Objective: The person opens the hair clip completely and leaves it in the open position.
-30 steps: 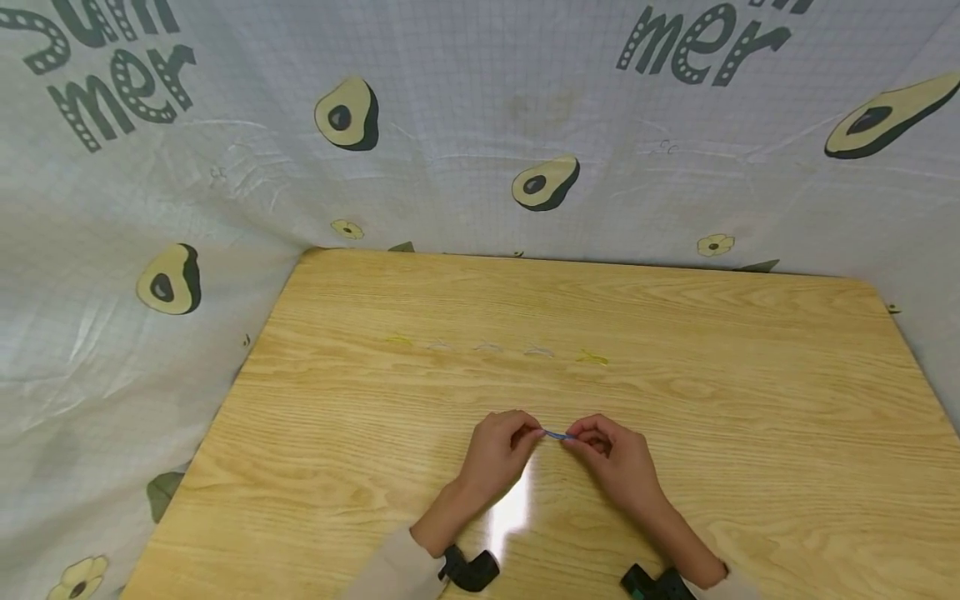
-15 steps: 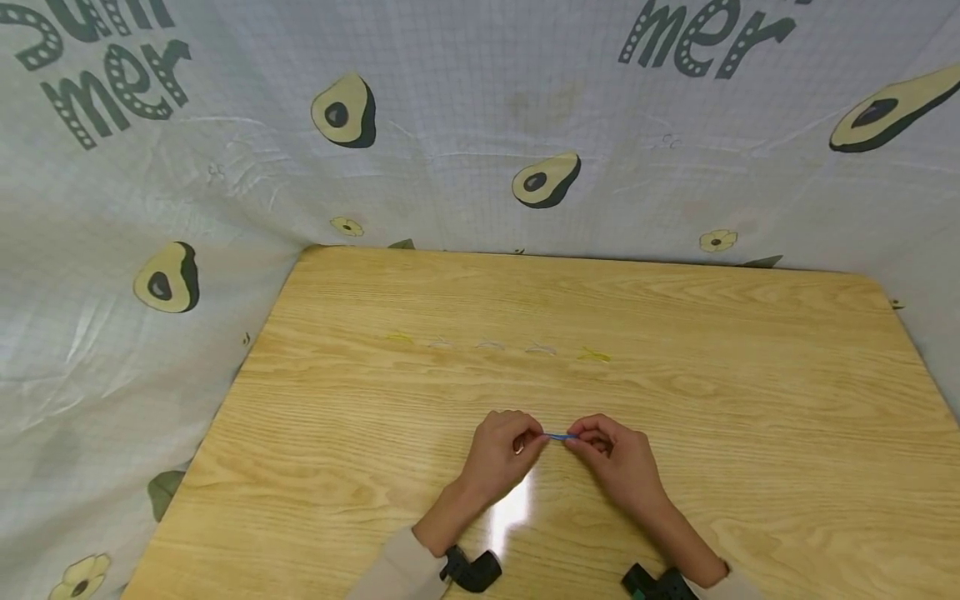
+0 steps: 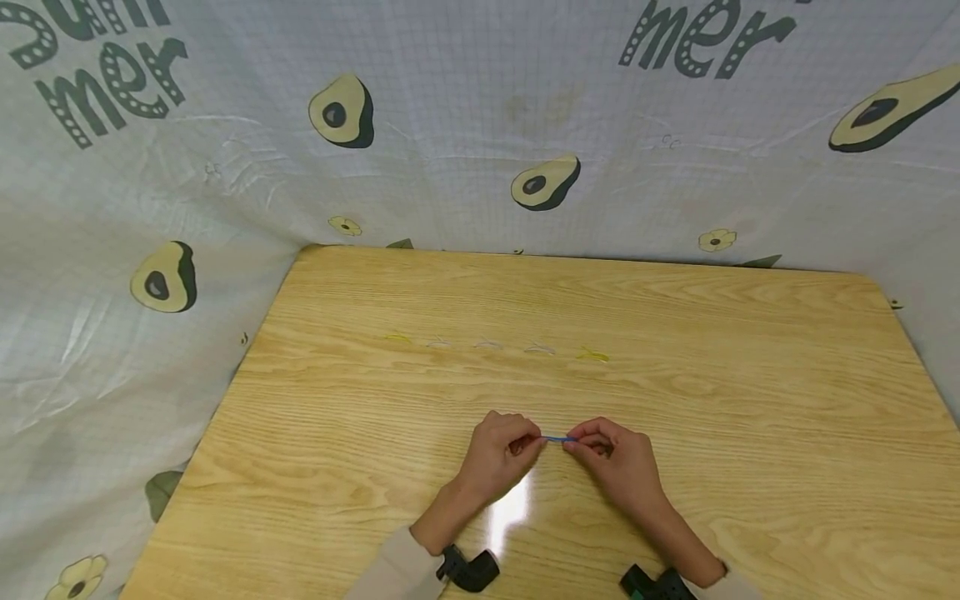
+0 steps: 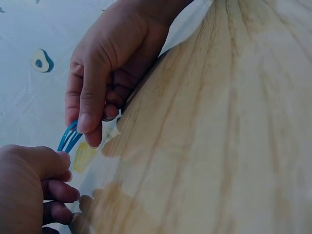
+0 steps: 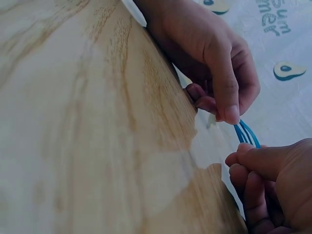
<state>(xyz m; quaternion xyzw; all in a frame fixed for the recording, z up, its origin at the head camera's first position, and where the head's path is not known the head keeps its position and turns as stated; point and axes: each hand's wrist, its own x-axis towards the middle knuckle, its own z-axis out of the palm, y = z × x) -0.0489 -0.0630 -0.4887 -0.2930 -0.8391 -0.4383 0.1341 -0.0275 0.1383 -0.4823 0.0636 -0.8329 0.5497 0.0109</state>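
Observation:
Between the two hands stretches a short blue bundle of thin, cord-like strands. My left hand pinches its left end between thumb and fingertips, while my right hand pinches the right end. In the left wrist view several bowed blue strands show between the fingertips of both hands. The right wrist view shows the blue strands slightly spread apart. Both ends are hidden by the fingers. The exact kind of item cannot be told. Both hands are close over the near middle of the table.
Farther back on the wooden table lies a row of small thin pieces: a yellow one, several whitish ones, and another yellow one. A white avocado-print sheet hangs behind and at the left.
Both hands stay in nearly the same place, each pinching its end. The blue strands between them look straighter and more level than a second ago.

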